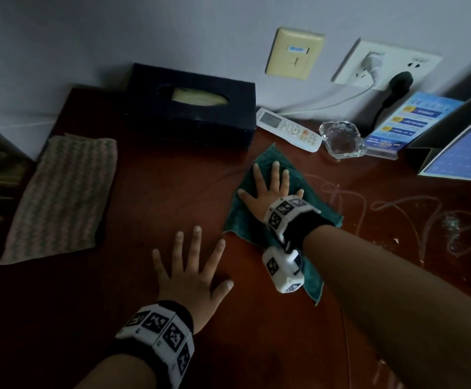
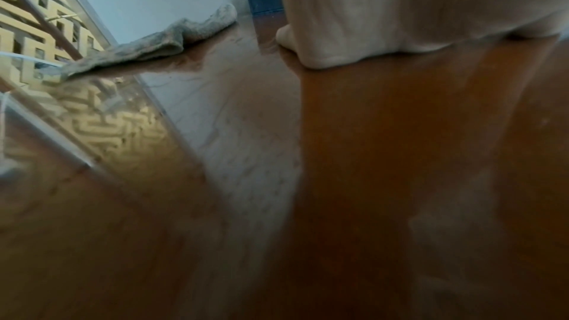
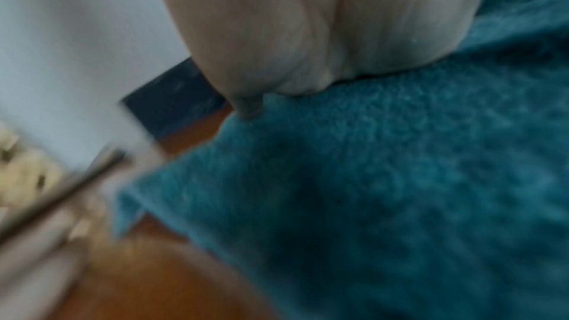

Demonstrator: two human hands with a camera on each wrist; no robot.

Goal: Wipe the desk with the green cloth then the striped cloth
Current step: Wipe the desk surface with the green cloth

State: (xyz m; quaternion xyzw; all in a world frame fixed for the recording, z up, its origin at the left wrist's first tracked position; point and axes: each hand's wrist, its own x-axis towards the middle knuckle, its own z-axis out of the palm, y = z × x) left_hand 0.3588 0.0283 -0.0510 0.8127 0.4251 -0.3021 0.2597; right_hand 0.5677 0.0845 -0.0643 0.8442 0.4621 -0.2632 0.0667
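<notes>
The green cloth (image 1: 245,220) lies spread on the dark red-brown desk (image 1: 158,197), right of centre. My right hand (image 1: 270,186) presses flat on it with straight, spread fingers; in the right wrist view the palm (image 3: 323,28) sits on the green cloth (image 3: 385,191). My left hand (image 1: 192,265) rests flat on the bare desk just left of the cloth, fingers spread, holding nothing. The striped cloth (image 1: 60,197) lies folded at the desk's left edge, also seen as the striped cloth (image 2: 147,43) in the left wrist view.
A dark tissue box (image 1: 192,108) stands at the back wall. A white remote (image 1: 287,130), a glass ashtray (image 1: 341,138), a blue leaflet (image 1: 408,122) and a tilted screen (image 1: 464,147) crowd the back right. Wet streaks (image 1: 397,209) mark the desk's right side.
</notes>
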